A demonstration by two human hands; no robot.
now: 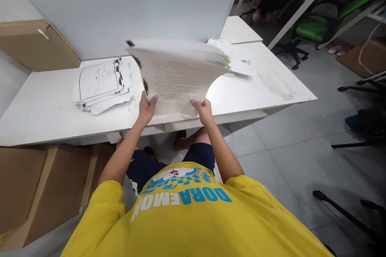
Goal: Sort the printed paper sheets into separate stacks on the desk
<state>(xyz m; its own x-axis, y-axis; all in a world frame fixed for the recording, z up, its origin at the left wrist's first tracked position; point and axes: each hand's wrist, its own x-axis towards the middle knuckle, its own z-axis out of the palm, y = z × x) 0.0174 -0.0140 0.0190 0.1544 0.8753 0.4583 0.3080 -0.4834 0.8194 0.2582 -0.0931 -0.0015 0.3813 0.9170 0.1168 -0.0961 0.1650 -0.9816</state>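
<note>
Between my two hands a stack of printed paper sheets [179, 80] is held up, tilted over the front edge of the white desk [51, 108]. My left hand [146, 109] grips the lower left corner, thumb on the front sheet. At the lower right, my right hand [204, 111] pinches the same sheets, thumb also in front. The front sheet carries lines of text, with dark patches along its left edge. Its upper part bends away from me, and a yellowish-green edge shows at the upper right.
An uneven paper pile [101, 82] lies to the left on the desk, and more papers [241, 61] lie behind at the right. A grey partition [126, 8] rises along the back. Cardboard boxes [60, 188] stand below left. A green chair [312, 28] is farther off.
</note>
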